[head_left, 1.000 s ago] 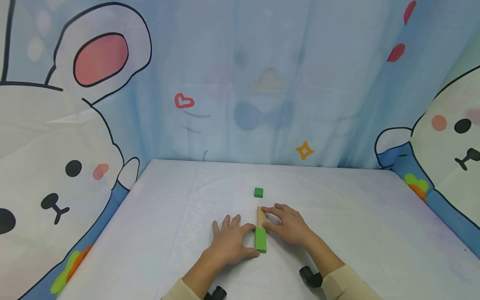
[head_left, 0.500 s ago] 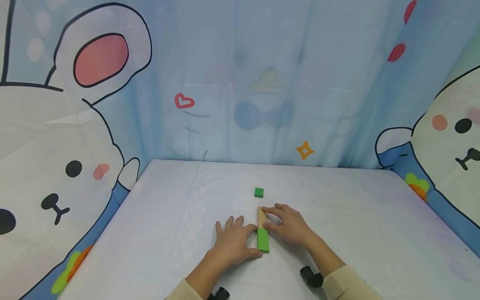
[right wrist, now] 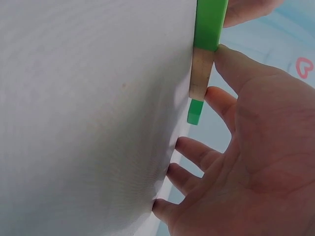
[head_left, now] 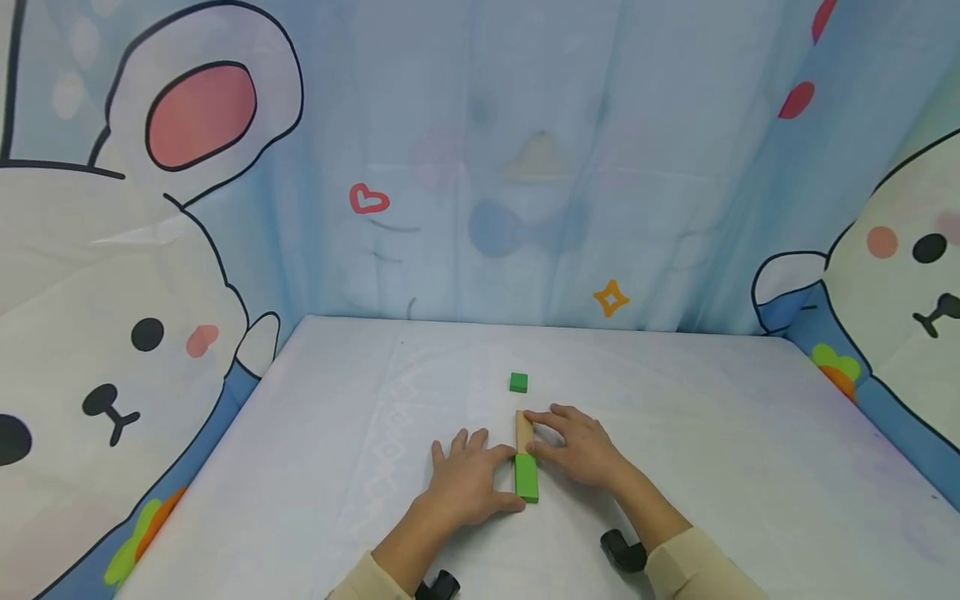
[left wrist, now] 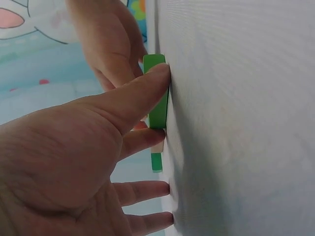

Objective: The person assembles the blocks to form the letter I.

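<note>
A green rectangular block (head_left: 527, 478) lies on the white-covered table, its far end against a plain wooden block (head_left: 524, 432). My left hand (head_left: 468, 483) pinches the green block from the left, thumb at its near end and index finger close to the joint with the wooden block. From the right, my right hand (head_left: 577, 446) holds the wooden block, index finger at its far end and thumb near the joint. The other fingers of both hands are spread, with tips on the cloth. In the right wrist view, the green block (right wrist: 210, 22) and wooden block (right wrist: 201, 73) form one line.
A small green block (head_left: 518, 382) stands farther back on the table (head_left: 375, 375), apart from the pair and roughly in line with it. Behind the table hangs a blue curtain (head_left: 435, 108) with cartoon prints. Black wrist-camera mounts (head_left: 622, 551) sit at both wrists.
My left hand has moved slightly right with the green block, which now sits a little farther right against the wooden block. My right hand has stayed almost still.
</note>
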Available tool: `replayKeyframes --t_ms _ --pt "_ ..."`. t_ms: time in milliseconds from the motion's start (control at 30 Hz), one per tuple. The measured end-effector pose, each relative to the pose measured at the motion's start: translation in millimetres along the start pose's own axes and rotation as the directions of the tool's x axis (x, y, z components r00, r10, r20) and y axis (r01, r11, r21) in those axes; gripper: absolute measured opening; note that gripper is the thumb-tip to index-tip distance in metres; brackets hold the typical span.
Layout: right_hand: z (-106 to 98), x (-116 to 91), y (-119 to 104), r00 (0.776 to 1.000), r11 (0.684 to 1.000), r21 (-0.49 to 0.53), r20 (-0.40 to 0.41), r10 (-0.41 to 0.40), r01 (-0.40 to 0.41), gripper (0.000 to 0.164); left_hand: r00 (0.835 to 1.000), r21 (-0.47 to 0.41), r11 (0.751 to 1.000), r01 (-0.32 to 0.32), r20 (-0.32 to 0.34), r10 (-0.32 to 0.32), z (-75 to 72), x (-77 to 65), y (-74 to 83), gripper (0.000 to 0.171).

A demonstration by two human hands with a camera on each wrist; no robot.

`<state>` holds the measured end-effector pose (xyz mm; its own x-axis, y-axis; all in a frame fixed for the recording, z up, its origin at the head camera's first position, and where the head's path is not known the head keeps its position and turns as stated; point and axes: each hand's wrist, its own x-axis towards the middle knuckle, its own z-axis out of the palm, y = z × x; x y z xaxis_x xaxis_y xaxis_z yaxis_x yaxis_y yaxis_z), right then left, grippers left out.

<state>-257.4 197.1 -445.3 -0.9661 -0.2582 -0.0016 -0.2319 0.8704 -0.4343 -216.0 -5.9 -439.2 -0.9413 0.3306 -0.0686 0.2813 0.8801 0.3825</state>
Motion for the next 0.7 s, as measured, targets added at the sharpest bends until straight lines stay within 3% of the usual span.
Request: replayKeyframes --t_ms 700 --pt "1.7 1.3 3.1 1.0 1.0 0.002 -0.001 0.008 -0.008 0.054 1.0 0.034 0.999 -0.013 -0.004 0.013 0.1 0.1 1.3 0.069"
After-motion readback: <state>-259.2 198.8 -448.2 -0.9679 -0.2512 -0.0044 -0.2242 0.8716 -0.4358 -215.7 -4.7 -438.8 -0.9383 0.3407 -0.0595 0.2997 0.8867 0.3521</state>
